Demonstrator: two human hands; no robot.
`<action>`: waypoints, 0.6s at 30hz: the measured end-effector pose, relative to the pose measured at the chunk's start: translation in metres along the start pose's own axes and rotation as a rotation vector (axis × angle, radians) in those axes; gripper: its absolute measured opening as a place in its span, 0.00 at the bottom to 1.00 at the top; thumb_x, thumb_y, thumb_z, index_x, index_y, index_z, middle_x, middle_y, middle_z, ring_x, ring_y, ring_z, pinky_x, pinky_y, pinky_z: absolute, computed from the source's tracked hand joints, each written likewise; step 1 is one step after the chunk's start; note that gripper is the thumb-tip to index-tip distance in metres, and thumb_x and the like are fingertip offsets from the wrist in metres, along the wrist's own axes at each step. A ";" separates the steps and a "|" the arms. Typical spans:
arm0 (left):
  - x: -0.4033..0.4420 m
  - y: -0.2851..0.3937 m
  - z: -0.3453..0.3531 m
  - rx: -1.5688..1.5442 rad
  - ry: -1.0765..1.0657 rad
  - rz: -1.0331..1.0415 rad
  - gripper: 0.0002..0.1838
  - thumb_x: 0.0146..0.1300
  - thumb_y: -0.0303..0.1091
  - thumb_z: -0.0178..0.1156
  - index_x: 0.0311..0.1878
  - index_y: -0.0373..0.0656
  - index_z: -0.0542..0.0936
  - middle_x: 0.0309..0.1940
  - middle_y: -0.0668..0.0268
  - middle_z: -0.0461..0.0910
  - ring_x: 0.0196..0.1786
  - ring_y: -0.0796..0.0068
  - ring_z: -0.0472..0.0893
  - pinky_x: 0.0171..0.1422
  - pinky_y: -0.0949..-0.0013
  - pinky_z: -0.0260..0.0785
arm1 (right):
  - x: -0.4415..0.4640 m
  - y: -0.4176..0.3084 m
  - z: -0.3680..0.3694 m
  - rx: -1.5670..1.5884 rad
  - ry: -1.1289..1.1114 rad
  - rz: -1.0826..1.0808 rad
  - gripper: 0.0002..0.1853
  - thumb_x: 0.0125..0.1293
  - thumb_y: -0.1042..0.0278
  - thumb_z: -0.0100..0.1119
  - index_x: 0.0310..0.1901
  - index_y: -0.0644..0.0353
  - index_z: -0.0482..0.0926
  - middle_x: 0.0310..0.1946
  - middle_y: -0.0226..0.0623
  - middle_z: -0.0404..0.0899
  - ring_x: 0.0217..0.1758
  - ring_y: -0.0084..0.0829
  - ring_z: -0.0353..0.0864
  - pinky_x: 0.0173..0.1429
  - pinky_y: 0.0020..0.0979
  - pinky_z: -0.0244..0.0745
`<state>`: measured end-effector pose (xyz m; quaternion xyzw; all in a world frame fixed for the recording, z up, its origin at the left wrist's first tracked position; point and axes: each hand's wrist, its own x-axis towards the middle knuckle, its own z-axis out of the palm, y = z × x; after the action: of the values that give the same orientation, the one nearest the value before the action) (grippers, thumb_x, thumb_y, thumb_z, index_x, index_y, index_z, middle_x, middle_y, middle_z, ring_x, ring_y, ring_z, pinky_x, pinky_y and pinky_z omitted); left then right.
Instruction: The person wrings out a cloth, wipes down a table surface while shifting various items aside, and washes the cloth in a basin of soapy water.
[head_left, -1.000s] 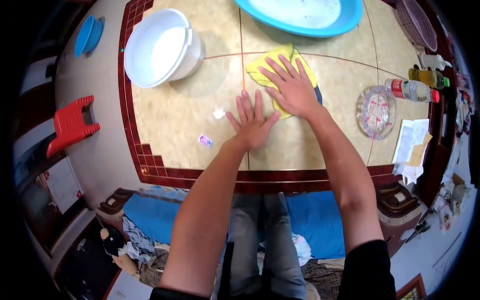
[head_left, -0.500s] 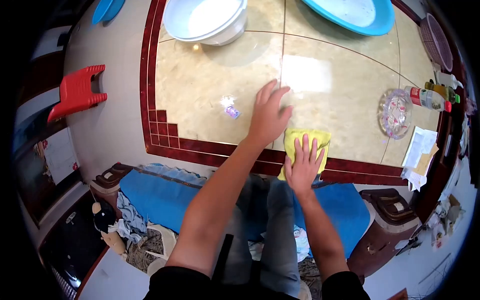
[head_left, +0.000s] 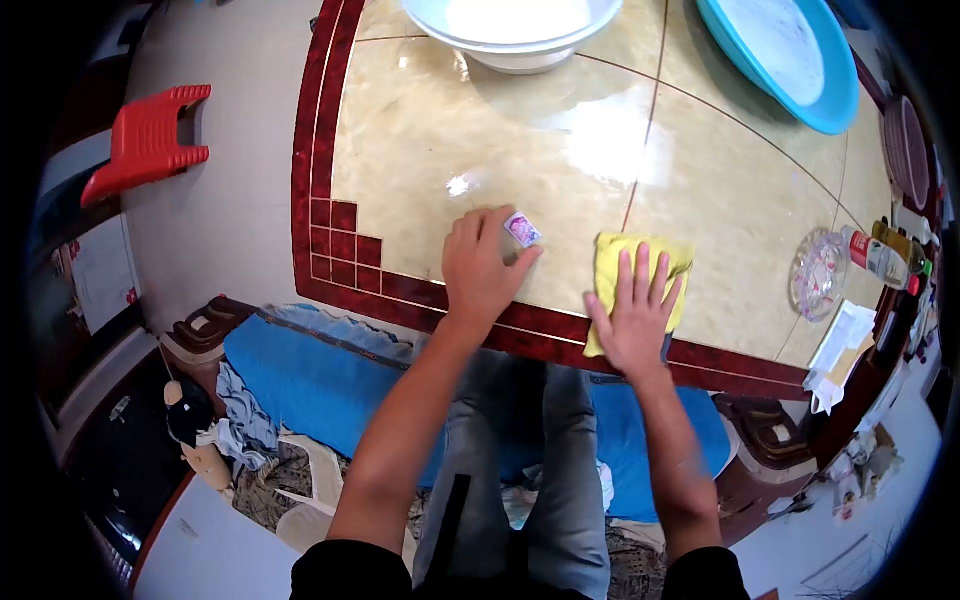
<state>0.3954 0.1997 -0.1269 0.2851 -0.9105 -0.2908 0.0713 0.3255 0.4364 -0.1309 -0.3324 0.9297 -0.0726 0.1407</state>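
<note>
One yellow cloth (head_left: 610, 265) lies under the right hand (head_left: 638, 310), lapping the dark red border (head_left: 740, 366) of the bench (head_left: 420, 130), and from where I stand that hand is flat, fingers spread, gripping nothing. The left hand (head_left: 482, 265) curves loosely, thumb and forefinger parted beside a small printed card (head_left: 522, 229), though I cannot tell whether they touch it. A hard pull towards the body could drag the cloth over the edge, and a careless sweep of the left hand could flick the card away.
</note>
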 end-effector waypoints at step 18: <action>0.020 0.072 0.001 -0.191 0.016 0.144 0.25 0.51 0.34 0.79 0.53 0.42 0.84 0.48 0.60 0.82 0.52 0.54 0.82 0.56 0.57 0.77 | 0.051 0.010 -0.015 -0.022 -0.255 0.009 0.56 0.68 0.22 0.50 0.86 0.50 0.43 0.88 0.45 0.32 0.89 0.59 0.23 0.83 0.71 0.19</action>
<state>0.3443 0.2372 -0.0872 0.2131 -0.8963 -0.3680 0.1261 0.2773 0.4126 -0.1299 -0.3363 0.9066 -0.0190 0.2544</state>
